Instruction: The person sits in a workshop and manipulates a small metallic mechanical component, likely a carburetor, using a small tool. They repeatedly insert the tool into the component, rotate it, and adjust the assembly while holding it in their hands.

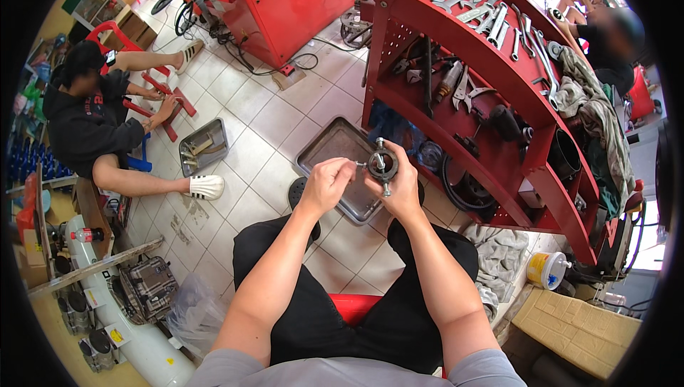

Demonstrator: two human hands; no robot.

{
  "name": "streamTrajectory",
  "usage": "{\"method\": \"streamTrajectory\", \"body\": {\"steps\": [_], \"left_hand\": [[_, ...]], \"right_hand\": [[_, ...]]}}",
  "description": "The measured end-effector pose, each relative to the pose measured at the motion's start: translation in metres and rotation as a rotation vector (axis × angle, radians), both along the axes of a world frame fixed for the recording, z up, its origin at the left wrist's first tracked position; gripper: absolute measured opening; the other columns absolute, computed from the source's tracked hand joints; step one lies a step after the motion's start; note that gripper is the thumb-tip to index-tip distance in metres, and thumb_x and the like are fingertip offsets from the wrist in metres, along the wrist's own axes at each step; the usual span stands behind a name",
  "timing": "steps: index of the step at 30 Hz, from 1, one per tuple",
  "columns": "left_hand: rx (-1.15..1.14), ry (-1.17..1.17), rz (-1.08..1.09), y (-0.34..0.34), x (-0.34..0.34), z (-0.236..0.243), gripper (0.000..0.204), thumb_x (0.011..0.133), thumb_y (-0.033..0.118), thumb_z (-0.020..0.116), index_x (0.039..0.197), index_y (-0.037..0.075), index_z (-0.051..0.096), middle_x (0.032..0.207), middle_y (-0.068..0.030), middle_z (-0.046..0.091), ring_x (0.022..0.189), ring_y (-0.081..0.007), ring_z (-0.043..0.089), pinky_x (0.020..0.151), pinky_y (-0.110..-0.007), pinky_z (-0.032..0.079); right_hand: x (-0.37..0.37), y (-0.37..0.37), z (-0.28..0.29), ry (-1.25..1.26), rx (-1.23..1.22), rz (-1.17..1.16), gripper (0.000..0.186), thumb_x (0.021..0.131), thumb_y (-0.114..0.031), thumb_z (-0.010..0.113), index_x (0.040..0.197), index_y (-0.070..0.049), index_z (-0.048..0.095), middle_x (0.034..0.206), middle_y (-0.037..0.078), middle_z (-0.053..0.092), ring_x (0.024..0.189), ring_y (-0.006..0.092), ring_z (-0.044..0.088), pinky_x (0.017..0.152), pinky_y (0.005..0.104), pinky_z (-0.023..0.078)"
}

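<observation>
Sitting over a tiled floor [249, 152], a round metal part [382, 164] is gripped in the right hand [399, 184], held above a steel tray [335, 148]. A small pin is pinched by the left hand [324, 184] at the part's side. A red tool cart [499, 88] is seen just beside.

Right hand [400, 186] hides back of round metal part [382, 164]; small pin unclear.

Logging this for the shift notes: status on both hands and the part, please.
Right hand shut on round metal part. Left hand pinching at its side. Metal tray on floor below; nothing in the way.
</observation>
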State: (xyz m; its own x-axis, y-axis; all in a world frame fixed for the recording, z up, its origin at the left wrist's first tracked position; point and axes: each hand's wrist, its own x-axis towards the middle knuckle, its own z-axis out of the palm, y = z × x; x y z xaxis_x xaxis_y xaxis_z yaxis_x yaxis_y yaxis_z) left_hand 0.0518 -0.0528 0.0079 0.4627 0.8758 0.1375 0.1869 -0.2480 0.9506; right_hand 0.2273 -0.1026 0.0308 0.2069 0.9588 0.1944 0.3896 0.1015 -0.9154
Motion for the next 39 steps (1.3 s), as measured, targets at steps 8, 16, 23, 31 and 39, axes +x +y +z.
{"method": "streamTrajectory", "body": {"steps": [8, 16, 23, 31, 39], "left_hand": [[0.038, -0.105, 0.078, -0.006, 0.011, 0.005, 0.017, 0.094, 0.018, 0.056, 0.095, 0.001, 0.058, 0.07, -0.0048, 0.056, 0.066, -0.0122, 0.055, 0.061, -0.027, 0.043], [-0.004, -0.122, 0.079, -0.012, 0.014, 0.028, 0.02, 0.093, 0.018, 0.057, 0.089, -0.001, 0.058, 0.069, -0.0095, 0.055, 0.064, -0.0154, 0.054, 0.06, -0.029, 0.044], [-0.008, -0.064, -0.005, -0.001, 0.0, -0.006, 0.019, 0.092, 0.018, 0.059, 0.094, 0.0, 0.06, 0.075, -0.0016, 0.057, 0.069, -0.0072, 0.051, 0.061, -0.022, 0.04], [-0.054, -0.044, -0.033, 0.0, -0.001, -0.002, 0.025, 0.094, 0.024, 0.057, 0.098, 0.0, 0.058, 0.078, 0.0008, 0.056, 0.072, -0.0071, 0.051, 0.063, -0.023, 0.041], [-0.02, -0.025, 0.016, -0.003, 0.003, 0.003, 0.029, 0.095, 0.028, 0.055, 0.094, -0.001, 0.059, 0.073, 0.0002, 0.054, 0.067, -0.0082, 0.05, 0.061, -0.024, 0.04]], "right_hand": [[0.001, 0.0, -0.001, 0.022, 0.0, 0.002, 0.064, 0.067, -0.01, 0.08, 0.124, -0.004, 0.051, 0.091, 0.013, 0.067, 0.084, 0.0251, 0.068, 0.078, 0.0336, 0.052], [0.004, 0.0, -0.007, -0.041, -0.002, 0.004, 0.067, 0.066, -0.014, 0.081, 0.124, -0.005, 0.05, 0.096, 0.016, 0.066, 0.089, 0.0305, 0.067, 0.079, 0.0366, 0.052], [0.002, 0.0, -0.008, -0.034, -0.026, 0.018, 0.067, 0.065, -0.015, 0.082, 0.124, -0.006, 0.05, 0.096, 0.015, 0.066, 0.088, 0.031, 0.067, 0.078, 0.0368, 0.052], [0.002, 0.0, -0.006, -0.053, -0.018, 0.013, 0.068, 0.065, -0.013, 0.081, 0.125, -0.005, 0.05, 0.096, 0.016, 0.066, 0.088, 0.0319, 0.068, 0.078, 0.0367, 0.052], [0.003, 0.0, -0.004, -0.032, -0.014, 0.019, 0.068, 0.065, -0.012, 0.081, 0.125, -0.005, 0.05, 0.097, 0.016, 0.066, 0.089, 0.0314, 0.067, 0.079, 0.0366, 0.052]]}}
